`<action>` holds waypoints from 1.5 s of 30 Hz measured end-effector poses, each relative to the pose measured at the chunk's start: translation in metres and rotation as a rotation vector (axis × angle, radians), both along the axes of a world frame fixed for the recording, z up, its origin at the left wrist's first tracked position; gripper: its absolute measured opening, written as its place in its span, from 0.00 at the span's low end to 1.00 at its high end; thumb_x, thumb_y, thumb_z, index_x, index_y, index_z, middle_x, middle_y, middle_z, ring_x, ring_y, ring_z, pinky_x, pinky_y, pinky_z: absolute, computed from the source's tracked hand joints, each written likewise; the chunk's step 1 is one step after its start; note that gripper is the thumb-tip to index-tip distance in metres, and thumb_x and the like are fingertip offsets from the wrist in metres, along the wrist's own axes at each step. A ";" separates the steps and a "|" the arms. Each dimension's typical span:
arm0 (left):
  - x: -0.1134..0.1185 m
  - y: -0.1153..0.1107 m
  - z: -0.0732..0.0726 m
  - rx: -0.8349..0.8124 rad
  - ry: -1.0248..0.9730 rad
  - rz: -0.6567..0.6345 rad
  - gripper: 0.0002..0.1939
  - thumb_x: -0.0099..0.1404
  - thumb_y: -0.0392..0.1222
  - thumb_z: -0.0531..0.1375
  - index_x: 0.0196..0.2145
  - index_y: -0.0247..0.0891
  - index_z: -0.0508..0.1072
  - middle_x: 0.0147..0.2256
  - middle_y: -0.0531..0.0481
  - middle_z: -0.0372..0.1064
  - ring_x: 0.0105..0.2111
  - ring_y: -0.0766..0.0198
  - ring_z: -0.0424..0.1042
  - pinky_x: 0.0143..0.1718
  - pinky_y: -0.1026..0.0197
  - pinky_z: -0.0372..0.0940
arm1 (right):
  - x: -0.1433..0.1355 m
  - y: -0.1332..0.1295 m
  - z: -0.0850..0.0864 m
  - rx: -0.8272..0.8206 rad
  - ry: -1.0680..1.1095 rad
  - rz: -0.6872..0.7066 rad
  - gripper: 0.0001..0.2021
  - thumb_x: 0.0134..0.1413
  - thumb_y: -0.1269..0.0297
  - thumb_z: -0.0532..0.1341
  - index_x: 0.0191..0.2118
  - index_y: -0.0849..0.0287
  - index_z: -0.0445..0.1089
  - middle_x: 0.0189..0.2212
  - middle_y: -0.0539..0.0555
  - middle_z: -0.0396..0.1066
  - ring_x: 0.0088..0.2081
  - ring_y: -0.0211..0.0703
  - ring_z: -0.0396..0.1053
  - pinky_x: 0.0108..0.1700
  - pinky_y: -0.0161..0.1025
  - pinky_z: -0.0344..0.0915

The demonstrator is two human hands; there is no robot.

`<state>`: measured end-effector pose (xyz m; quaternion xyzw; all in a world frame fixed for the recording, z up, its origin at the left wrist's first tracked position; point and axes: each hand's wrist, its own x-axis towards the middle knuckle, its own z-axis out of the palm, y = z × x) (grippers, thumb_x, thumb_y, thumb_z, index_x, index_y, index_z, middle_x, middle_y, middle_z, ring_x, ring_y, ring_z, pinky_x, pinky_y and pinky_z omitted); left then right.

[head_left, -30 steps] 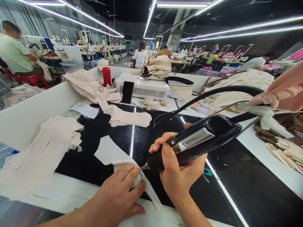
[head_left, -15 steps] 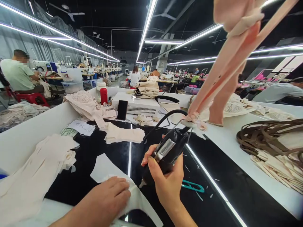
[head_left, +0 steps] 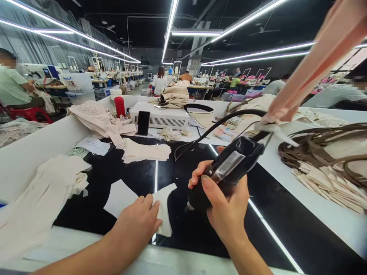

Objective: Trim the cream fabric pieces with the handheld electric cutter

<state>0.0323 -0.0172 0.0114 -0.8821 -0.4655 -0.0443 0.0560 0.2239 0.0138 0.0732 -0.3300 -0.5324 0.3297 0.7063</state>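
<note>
My left hand [head_left: 137, 223] is low in the middle, fingers curled over a cream fabric piece [head_left: 164, 209] whose free end sticks up past the fingertips. Beside it a white curved piece [head_left: 118, 195] lies on the black glossy work surface [head_left: 91, 204]. My right hand [head_left: 226, 206] wraps round a black corded handheld cutting tool [head_left: 229, 168], its small metal tip angled down to the left, apart from the fabric. A peach fabric strap [head_left: 312, 68] is tied at the tool's top end, and a black cable runs off to the left.
Cream fabric pieces [head_left: 43, 202] are piled at left, with another stack [head_left: 146, 151] farther back. A phone [head_left: 143, 123], red bottle [head_left: 119, 107] and vented white box [head_left: 160, 116] stand behind. Brown straps [head_left: 315, 149] lie at right. People sit at machines beyond the low white wall.
My right hand has carried the tool up and right, away from the fabric. My left hand, flat on the fabric before, now has its fingers curled round the cream piece, which is turned upward.
</note>
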 end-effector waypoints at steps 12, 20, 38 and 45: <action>-0.014 -0.003 0.017 0.174 -0.070 -0.273 0.10 0.72 0.26 0.53 0.39 0.36 0.72 0.34 0.49 0.70 0.31 0.58 0.72 0.31 0.58 0.70 | -0.006 -0.039 0.001 0.032 0.216 0.145 0.26 0.57 0.60 0.73 0.59 0.45 0.68 0.32 0.46 0.73 0.27 0.37 0.71 0.28 0.37 0.73; -0.033 0.011 -0.007 0.116 -0.237 -0.511 0.16 0.73 0.25 0.51 0.53 0.32 0.71 0.53 0.43 0.74 0.54 0.55 0.74 0.58 0.53 0.71 | -0.019 -0.040 -0.005 0.044 0.203 0.158 0.26 0.58 0.59 0.72 0.60 0.45 0.66 0.32 0.46 0.73 0.27 0.37 0.70 0.27 0.36 0.72; -0.022 -0.009 -0.003 0.174 -0.077 -0.316 0.08 0.70 0.26 0.57 0.41 0.35 0.71 0.37 0.47 0.73 0.35 0.57 0.74 0.36 0.56 0.73 | -0.021 -0.034 -0.008 0.031 0.213 0.127 0.27 0.56 0.60 0.74 0.59 0.46 0.67 0.32 0.48 0.73 0.26 0.39 0.71 0.26 0.38 0.71; -0.007 -0.017 0.009 0.288 -0.247 -0.428 0.08 0.74 0.27 0.55 0.41 0.31 0.74 0.36 0.45 0.73 0.38 0.56 0.74 0.40 0.56 0.73 | -0.021 -0.035 -0.006 0.016 0.196 0.115 0.28 0.56 0.59 0.73 0.59 0.46 0.65 0.31 0.47 0.72 0.25 0.40 0.71 0.24 0.39 0.70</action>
